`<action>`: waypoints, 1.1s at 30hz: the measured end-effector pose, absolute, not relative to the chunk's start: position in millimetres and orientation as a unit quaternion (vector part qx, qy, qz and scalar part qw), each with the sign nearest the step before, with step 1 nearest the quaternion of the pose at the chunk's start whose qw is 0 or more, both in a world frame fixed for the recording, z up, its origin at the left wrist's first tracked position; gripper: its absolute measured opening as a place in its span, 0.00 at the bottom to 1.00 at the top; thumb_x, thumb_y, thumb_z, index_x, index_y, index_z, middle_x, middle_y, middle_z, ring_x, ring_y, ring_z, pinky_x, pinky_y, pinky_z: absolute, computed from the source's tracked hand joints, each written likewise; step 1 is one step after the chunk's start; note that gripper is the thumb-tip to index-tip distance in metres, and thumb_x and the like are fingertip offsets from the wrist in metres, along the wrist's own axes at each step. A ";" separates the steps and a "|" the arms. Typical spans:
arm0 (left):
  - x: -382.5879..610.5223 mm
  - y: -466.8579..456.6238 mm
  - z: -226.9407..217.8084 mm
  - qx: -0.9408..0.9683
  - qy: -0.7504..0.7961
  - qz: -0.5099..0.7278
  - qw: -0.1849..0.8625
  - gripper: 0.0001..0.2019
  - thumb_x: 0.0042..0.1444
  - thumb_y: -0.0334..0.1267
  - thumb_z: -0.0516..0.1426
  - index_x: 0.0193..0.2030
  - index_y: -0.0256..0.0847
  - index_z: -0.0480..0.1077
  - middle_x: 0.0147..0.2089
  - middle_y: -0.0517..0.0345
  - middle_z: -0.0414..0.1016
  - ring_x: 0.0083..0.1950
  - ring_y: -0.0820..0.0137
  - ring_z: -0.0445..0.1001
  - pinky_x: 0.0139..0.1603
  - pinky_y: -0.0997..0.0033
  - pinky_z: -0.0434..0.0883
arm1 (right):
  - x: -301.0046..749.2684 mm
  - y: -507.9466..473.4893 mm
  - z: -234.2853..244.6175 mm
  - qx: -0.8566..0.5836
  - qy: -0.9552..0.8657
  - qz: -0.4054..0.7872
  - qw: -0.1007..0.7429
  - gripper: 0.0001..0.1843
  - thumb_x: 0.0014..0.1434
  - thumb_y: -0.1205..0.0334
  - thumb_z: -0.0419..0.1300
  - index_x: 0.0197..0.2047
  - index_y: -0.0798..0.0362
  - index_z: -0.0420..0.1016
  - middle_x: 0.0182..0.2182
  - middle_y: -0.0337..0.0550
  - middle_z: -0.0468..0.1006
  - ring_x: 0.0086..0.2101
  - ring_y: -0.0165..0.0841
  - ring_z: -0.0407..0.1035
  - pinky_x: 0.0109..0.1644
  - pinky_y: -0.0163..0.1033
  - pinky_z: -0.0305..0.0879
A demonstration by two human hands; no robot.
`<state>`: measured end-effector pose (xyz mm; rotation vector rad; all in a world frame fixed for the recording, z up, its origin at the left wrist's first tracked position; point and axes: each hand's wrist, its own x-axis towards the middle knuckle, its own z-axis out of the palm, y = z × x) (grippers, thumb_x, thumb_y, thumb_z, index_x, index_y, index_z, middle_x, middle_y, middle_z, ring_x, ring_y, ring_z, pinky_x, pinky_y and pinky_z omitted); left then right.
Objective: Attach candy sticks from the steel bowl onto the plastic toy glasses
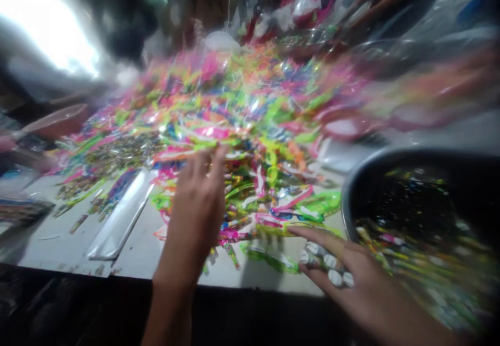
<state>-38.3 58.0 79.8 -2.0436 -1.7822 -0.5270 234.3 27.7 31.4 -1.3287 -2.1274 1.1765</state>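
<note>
My left hand [201, 195] reaches over a heap of bright plastic strips and small printed tubes [250, 174]. Its fingers are stretched out and slightly apart, with nothing visible in them; motion blurs their tips. Lower right, my right hand [355, 268] grips a small bundle of white-ended tubes [326, 262] between thumb and fingers. The bundle is above the table's front edge, beside a green plastic strip [273, 257]. Pink, green and yellow strips lie loose between the two hands. The tubes' exact kind is too blurred to make out.
A dark basin [347, 200] with similar tubes inside stands at the right. A stack of clear plastic sleeves [119, 221] lies on the white table [136, 252]. A reddish basket [58, 119] is at the left. Other people's arms [386, 2] show at the back.
</note>
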 end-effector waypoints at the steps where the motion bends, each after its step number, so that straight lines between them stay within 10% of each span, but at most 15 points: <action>1: -27.8 40.7 63.1 -0.764 -0.605 -0.178 0.139 0.29 0.64 0.21 0.49 0.72 0.37 0.60 0.60 0.42 0.73 0.59 0.55 0.73 0.59 0.55 0.74 | 234.4 27.4 32.6 -0.467 -0.758 0.416 0.184 0.24 0.71 0.48 0.57 0.69 0.35 0.70 0.66 0.37 0.74 0.63 0.43 0.69 0.68 0.49 0.67; 10: 49.5 -56.7 -84.0 -0.817 -0.528 -0.228 0.042 0.15 0.69 0.28 0.52 0.60 0.31 0.69 0.57 0.37 0.78 0.60 0.49 0.75 0.65 0.47 0.68 | 233.7 31.3 35.4 -0.484 -0.716 0.468 0.185 0.17 0.63 0.57 0.64 0.56 0.39 0.79 0.54 0.36 0.82 0.55 0.41 0.76 0.61 0.45 0.69; 15: 51.1 -66.2 -62.4 -0.809 -0.497 -0.312 -0.043 0.17 0.72 0.29 0.47 0.64 0.36 0.65 0.48 0.47 0.81 0.49 0.62 0.80 0.55 0.62 0.74 | 232.3 32.1 42.5 -0.498 -0.692 0.476 0.215 0.12 0.63 0.57 0.65 0.50 0.36 0.79 0.49 0.29 0.83 0.48 0.35 0.77 0.52 0.36 0.70; 21: 44.3 -67.3 -10.8 -0.516 -0.595 -0.370 -0.493 0.12 0.74 0.42 0.50 0.58 0.49 0.70 0.35 0.65 0.75 0.34 0.75 0.73 0.39 0.79 0.70 | 238.7 31.9 38.4 -0.464 -0.719 0.478 0.201 0.11 0.64 0.56 0.64 0.50 0.35 0.78 0.48 0.29 0.82 0.47 0.35 0.76 0.51 0.38 0.69; 33: 47.2 -59.7 14.7 -0.088 -0.457 -0.716 -0.520 0.22 0.58 0.34 0.67 0.59 0.52 0.75 0.50 0.60 0.79 0.52 0.71 0.80 0.54 0.75 0.78 | 238.8 31.1 36.6 -0.438 -0.731 0.483 0.200 0.16 0.64 0.55 0.65 0.55 0.34 0.79 0.54 0.31 0.82 0.54 0.38 0.76 0.59 0.44 0.68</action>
